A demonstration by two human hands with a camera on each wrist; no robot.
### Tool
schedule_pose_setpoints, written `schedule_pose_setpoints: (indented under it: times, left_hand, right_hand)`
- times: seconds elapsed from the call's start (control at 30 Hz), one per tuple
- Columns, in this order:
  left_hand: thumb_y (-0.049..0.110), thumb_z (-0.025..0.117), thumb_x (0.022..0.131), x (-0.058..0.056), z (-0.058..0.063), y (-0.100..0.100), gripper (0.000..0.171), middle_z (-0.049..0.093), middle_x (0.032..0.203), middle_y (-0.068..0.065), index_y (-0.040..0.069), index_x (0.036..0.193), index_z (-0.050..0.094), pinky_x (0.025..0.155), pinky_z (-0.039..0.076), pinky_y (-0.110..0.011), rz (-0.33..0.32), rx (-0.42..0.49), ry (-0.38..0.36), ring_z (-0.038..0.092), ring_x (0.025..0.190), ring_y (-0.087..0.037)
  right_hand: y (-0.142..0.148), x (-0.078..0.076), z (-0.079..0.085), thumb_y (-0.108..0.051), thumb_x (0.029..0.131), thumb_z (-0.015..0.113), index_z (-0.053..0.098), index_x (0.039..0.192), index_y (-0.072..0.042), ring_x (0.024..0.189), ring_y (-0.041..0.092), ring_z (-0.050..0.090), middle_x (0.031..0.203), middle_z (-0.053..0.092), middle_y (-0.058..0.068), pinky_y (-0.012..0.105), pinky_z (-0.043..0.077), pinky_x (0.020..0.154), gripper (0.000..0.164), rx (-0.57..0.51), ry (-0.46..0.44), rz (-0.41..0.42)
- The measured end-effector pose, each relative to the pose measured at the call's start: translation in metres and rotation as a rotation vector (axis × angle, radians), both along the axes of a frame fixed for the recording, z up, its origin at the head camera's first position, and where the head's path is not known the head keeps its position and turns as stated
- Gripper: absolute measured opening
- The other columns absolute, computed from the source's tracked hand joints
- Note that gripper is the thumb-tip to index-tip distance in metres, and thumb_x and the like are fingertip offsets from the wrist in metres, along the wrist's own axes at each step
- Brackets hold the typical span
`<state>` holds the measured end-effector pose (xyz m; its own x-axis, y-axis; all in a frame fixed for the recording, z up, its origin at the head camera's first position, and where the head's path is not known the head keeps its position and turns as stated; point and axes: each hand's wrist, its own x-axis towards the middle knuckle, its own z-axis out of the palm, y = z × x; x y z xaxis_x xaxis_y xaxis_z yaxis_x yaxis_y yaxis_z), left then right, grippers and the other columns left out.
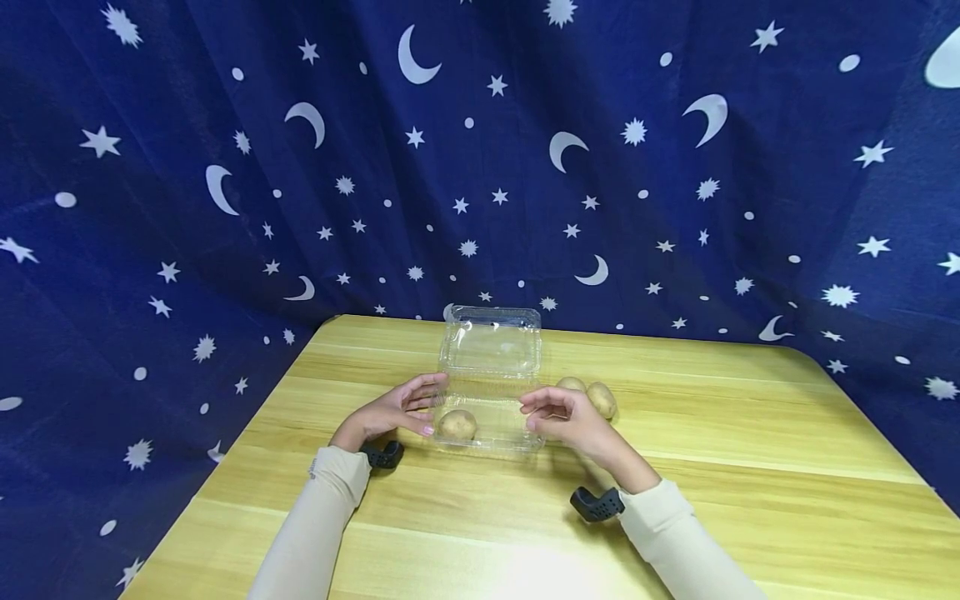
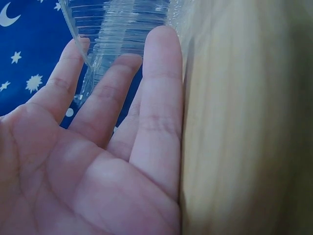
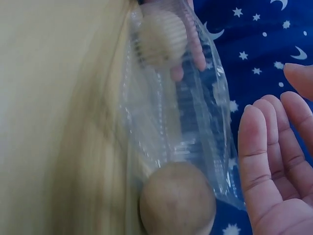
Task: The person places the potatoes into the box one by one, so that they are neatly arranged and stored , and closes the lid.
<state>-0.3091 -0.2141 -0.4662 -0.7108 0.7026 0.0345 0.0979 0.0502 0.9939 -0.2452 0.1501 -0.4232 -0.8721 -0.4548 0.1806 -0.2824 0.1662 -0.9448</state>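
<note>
A clear plastic clamshell box (image 1: 491,447) lies with its lid (image 1: 491,340) raised at the back. One potato (image 1: 457,425) sits in the left end of its base. My left hand (image 1: 401,407) is at the box's left side, fingers extended; in the left wrist view its fingertips (image 2: 161,41) meet or nearly meet the ribbed plastic. By the right end is my right hand (image 1: 562,418), its fingers loosely bent and nothing in its grasp. Beyond that hand, two potatoes (image 1: 601,400) lie on the table; a potato (image 3: 177,200) shows close up in the right wrist view.
The wooden table (image 1: 465,517) has its back edge just behind the raised lid. A dark blue curtain (image 1: 525,225) with moons and stars hangs behind and to the left. Black wrist bands (image 1: 596,504) sit on both wrists.
</note>
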Motion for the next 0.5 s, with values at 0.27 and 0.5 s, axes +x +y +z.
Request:
schedule_pose_setpoints:
  times: [0.27, 0.5]
  left_hand:
    - [0.016, 0.09, 0.09, -0.001, 0.0, 0.001, 0.111, 0.018, 0.173, -0.035, -0.009, 0.168, 0.015, 0.124, 0.037, -0.056, 0.0, 0.0, -0.006, 0.023, 0.157, -0.056]
    - [0.015, 0.09, 0.09, -0.001, -0.001, 0.001, 0.11, 0.02, 0.172, -0.035, -0.009, 0.168, 0.017, 0.123, 0.04, -0.051, 0.009, -0.008, -0.003, 0.025, 0.157, -0.056]
  right_hand:
    - [0.012, -0.003, 0.0, 0.004, 0.097, 0.074, 0.063, 0.129, 0.02, 0.101, 0.015, 0.069, 0.121, 0.07, 0.033, 0.023, 0.058, 0.091, 0.038, 0.026, 0.041, -0.065]
    - [0.02, -0.009, -0.004, 0.003, 0.095, 0.077, 0.068, 0.126, 0.016, 0.098, 0.016, 0.072, 0.117, 0.074, 0.028, 0.024, 0.058, 0.091, 0.034, 0.054, 0.104, -0.101]
